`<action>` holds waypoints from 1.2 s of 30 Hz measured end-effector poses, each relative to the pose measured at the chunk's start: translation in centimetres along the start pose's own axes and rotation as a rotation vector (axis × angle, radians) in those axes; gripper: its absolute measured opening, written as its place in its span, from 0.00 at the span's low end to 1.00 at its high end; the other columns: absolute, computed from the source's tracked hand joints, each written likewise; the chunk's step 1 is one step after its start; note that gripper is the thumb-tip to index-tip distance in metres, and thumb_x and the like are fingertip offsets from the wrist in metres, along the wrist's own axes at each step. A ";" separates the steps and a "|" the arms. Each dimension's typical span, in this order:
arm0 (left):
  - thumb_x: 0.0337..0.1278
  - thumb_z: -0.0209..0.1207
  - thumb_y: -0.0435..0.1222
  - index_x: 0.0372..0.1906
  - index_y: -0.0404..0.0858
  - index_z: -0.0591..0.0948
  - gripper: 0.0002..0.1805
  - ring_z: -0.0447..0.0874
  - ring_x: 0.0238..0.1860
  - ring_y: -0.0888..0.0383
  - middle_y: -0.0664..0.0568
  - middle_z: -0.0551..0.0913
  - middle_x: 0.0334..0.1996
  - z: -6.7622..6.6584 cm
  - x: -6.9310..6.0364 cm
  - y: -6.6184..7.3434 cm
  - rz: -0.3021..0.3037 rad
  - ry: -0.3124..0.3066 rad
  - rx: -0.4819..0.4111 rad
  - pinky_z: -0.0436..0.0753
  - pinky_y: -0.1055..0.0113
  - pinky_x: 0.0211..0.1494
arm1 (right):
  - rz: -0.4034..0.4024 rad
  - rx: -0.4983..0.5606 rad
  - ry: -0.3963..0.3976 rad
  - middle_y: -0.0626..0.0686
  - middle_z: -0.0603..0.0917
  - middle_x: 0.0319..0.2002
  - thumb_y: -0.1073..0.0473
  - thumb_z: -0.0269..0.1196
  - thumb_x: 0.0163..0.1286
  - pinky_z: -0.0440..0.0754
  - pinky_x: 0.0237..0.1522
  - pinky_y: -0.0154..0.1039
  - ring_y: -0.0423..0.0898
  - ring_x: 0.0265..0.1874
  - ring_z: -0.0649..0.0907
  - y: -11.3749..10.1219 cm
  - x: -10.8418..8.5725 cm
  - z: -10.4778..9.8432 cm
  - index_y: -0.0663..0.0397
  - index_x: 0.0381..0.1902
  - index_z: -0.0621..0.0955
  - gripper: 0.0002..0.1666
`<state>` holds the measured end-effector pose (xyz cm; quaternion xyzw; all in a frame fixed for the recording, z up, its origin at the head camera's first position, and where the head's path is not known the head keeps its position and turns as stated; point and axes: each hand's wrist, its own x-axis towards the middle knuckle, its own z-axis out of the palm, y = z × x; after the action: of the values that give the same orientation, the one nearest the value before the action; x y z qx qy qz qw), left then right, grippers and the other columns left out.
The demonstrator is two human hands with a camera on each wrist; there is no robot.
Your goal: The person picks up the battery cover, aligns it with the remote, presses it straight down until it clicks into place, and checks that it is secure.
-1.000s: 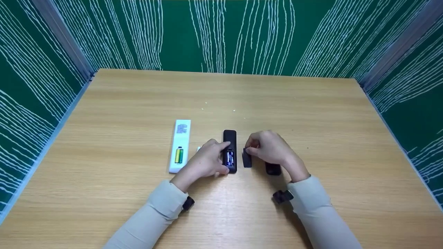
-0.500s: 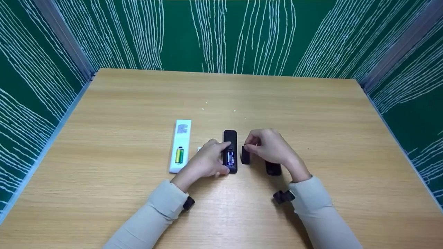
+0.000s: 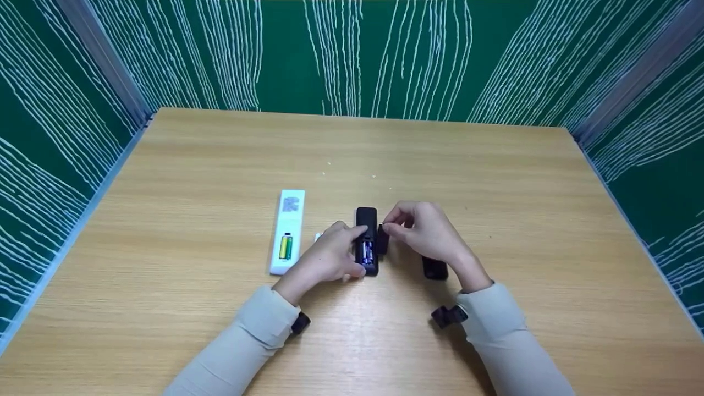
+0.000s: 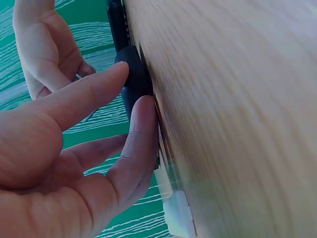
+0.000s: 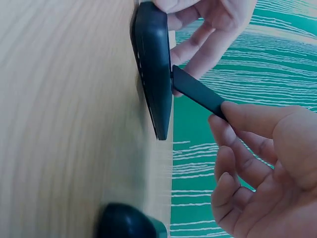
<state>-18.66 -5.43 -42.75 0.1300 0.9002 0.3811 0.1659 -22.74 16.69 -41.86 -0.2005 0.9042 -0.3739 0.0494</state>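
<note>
A black remote control lies back up on the table, its battery compartment uncovered with blue batteries inside. My left hand holds it by the edges, one finger on its back and the thumb near its close end. Between thumb and fingertips my right hand pinches a thin black battery cover. In the right wrist view the cover slants up, off the table, its far end at the remote's edge; whether they touch I cannot tell.
A white remote control with yellow and green batteries exposed lies left of my left hand. A second black remote lies partly under my right wrist. A small white piece shows behind the left hand. Tiny white specks dot the wooden table.
My right hand has lifted the battery cover and carried it left, from apart on the table's right side to the black remote's edge. The left hand keeps its place.
</note>
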 end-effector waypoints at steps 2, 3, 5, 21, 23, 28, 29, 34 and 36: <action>0.47 0.78 0.27 0.81 0.38 0.67 0.53 0.79 0.39 0.56 0.42 0.75 0.55 0.0 0.0 0.0 0.017 0.007 0.020 0.84 0.64 0.47 | -0.005 0.015 0.008 0.45 0.90 0.34 0.56 0.71 0.73 0.77 0.34 0.38 0.46 0.30 0.80 -0.3 0.0 0.2 0.50 0.39 0.90 0.04; 0.47 0.78 0.27 0.81 0.38 0.67 0.52 0.79 0.40 0.55 0.42 0.76 0.55 0.0 0.0 0.0 0.022 0.009 0.027 0.84 0.63 0.49 | -0.007 0.023 0.010 0.45 0.90 0.34 0.57 0.72 0.72 0.76 0.33 0.38 0.46 0.30 0.80 -0.4 -0.1 0.3 0.50 0.38 0.90 0.03; 0.47 0.78 0.28 0.81 0.37 0.67 0.53 0.79 0.40 0.54 0.41 0.76 0.56 0.0 0.1 -0.1 0.030 0.013 0.038 0.83 0.61 0.52 | -0.011 0.035 0.012 0.45 0.90 0.33 0.57 0.72 0.72 0.75 0.33 0.37 0.45 0.30 0.79 -0.5 0.0 0.5 0.49 0.38 0.90 0.03; 0.47 0.79 0.28 0.82 0.38 0.65 0.54 0.79 0.44 0.53 0.42 0.76 0.58 0.0 0.2 -0.1 0.005 -0.001 0.037 0.83 0.60 0.56 | -0.017 0.068 -0.015 0.44 0.90 0.33 0.58 0.72 0.71 0.75 0.34 0.36 0.44 0.31 0.80 -0.7 -0.1 1.4 0.51 0.38 0.90 0.03; 0.47 0.79 0.28 0.82 0.38 0.66 0.54 0.78 0.45 0.53 0.42 0.76 0.59 0.0 0.2 -0.1 0.004 -0.002 0.038 0.82 0.60 0.58 | -0.016 0.071 -0.019 0.44 0.90 0.33 0.58 0.72 0.71 0.74 0.34 0.35 0.45 0.30 0.80 -0.7 -0.1 1.5 0.51 0.38 0.90 0.03; 0.47 0.79 0.28 0.82 0.38 0.65 0.54 0.78 0.46 0.52 0.42 0.76 0.59 -0.1 0.2 -0.1 0.004 -0.006 0.033 0.82 0.59 0.60 | -0.012 0.080 -0.026 0.45 0.90 0.33 0.59 0.72 0.71 0.74 0.33 0.34 0.46 0.30 0.80 -0.6 0.0 1.7 0.52 0.38 0.89 0.03; 0.47 0.79 0.28 0.82 0.38 0.65 0.54 0.79 0.46 0.52 0.42 0.76 0.59 -0.1 0.2 -0.1 0.003 -0.007 0.031 0.82 0.59 0.59 | -0.013 0.079 -0.026 0.45 0.90 0.33 0.59 0.73 0.71 0.74 0.33 0.34 0.46 0.30 0.80 -0.5 0.0 1.7 0.52 0.39 0.90 0.03; 0.46 0.80 0.28 0.81 0.37 0.67 0.53 0.77 0.48 0.51 0.41 0.76 0.58 -0.1 0.3 -0.2 0.022 0.001 0.047 0.81 0.58 0.61 | -0.028 0.080 -0.030 0.45 0.90 0.32 0.59 0.72 0.71 0.72 0.30 0.32 0.46 0.28 0.79 -0.5 0.1 1.9 0.51 0.38 0.90 0.02; 0.46 0.80 0.29 0.80 0.36 0.68 0.53 0.77 0.49 0.50 0.40 0.76 0.59 0.0 0.4 -0.3 0.030 0.004 0.051 0.80 0.57 0.62 | -0.030 0.078 -0.029 0.44 0.90 0.32 0.59 0.72 0.72 0.72 0.29 0.32 0.46 0.27 0.79 -0.5 0.1 2.0 0.49 0.37 0.90 0.02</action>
<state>-19.07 -5.48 -43.00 0.1472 0.9079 0.3606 0.1550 -22.22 15.03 -42.92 -0.2174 0.8850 -0.4067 0.0650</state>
